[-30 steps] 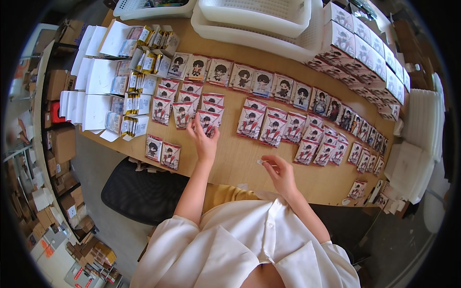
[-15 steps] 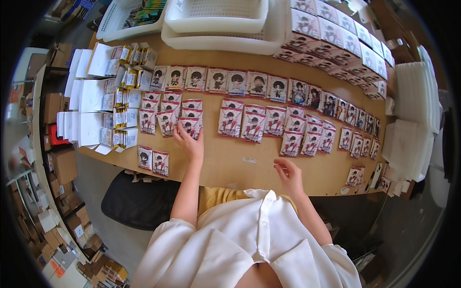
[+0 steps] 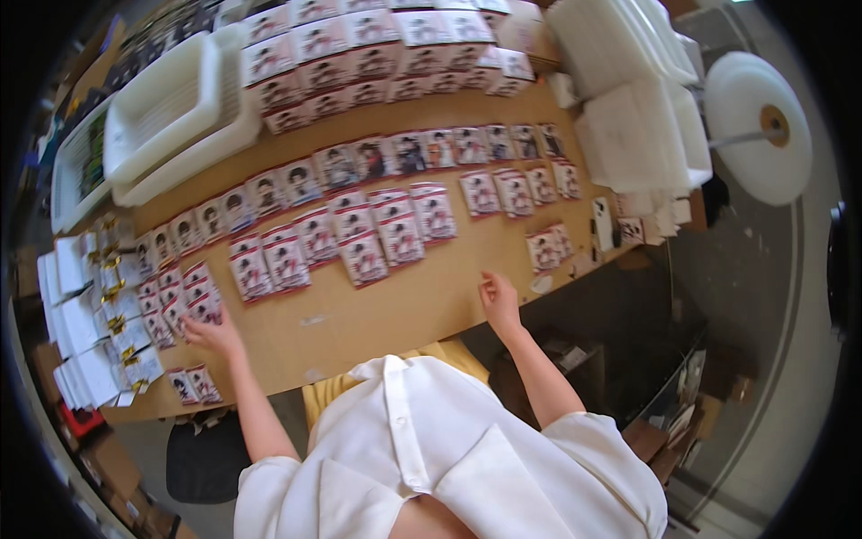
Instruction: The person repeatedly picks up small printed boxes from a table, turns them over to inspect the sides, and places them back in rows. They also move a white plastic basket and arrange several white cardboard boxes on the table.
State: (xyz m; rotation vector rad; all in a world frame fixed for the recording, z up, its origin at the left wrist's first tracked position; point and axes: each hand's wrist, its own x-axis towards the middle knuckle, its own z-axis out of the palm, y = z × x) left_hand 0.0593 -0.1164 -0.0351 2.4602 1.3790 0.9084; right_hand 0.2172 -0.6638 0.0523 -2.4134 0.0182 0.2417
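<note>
My left hand (image 3: 214,334) is at the lower edge of a stack of card packets (image 3: 203,292) with red borders and a dark-haired cartoon figure. Its thumb and fingers are spread, and the fingertips seem to touch the lowest packet. Over the bare front part of the table, my right hand (image 3: 499,301) hangs with its fingers curled in and nothing visible in them. Between the hands and farther back lie several overlapping piles of like packets (image 3: 364,256). Two single packets (image 3: 195,384) lie below my left hand, near the table edge.
A row of varied packets (image 3: 337,167) runs across the table. Printed boxes (image 3: 346,49) are stacked behind it. White crates (image 3: 166,108) stand at the back left, open white boxes (image 3: 85,314) at the left end, white plastic bins (image 3: 637,135) at the right. A black chair (image 3: 206,458) stands in front.
The view has swung to the right, so the table looks tilted. My left hand stays by the same stack, its fingers now more spread. My right hand has shifted toward the right-hand packets.
</note>
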